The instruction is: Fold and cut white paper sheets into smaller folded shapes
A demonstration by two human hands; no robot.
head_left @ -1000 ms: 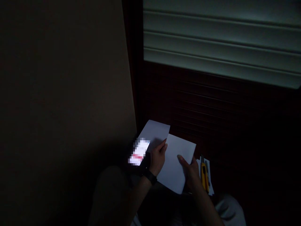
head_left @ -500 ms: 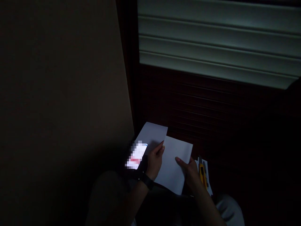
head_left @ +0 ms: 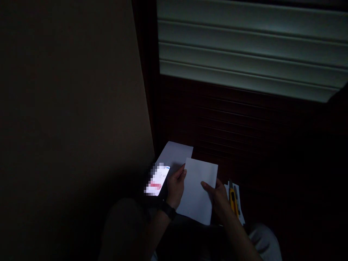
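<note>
In a very dark room I hold a white sheet of paper (head_left: 198, 188) over my lap with both hands. My left hand (head_left: 175, 186), with a dark watch on the wrist, grips the sheet's left edge. The right edge is pinched by my right hand (head_left: 217, 197), thumb on top. A second white sheet (head_left: 175, 155) lies behind and to the left, partly covered. A lit phone (head_left: 157, 180) rests just left of my left hand.
A yellow utility knife (head_left: 233, 201) lies on a small piece of paper right of my right hand. A plain wall fills the left. Ahead stands a dark slatted wooden panel (head_left: 231, 127) with pale slats (head_left: 244, 47) above it. My knees show at the bottom.
The held sheet has turned slightly, its top edge drawing in toward the left and its sides now more upright. Both hands kept their grip and shifted a little left.
</note>
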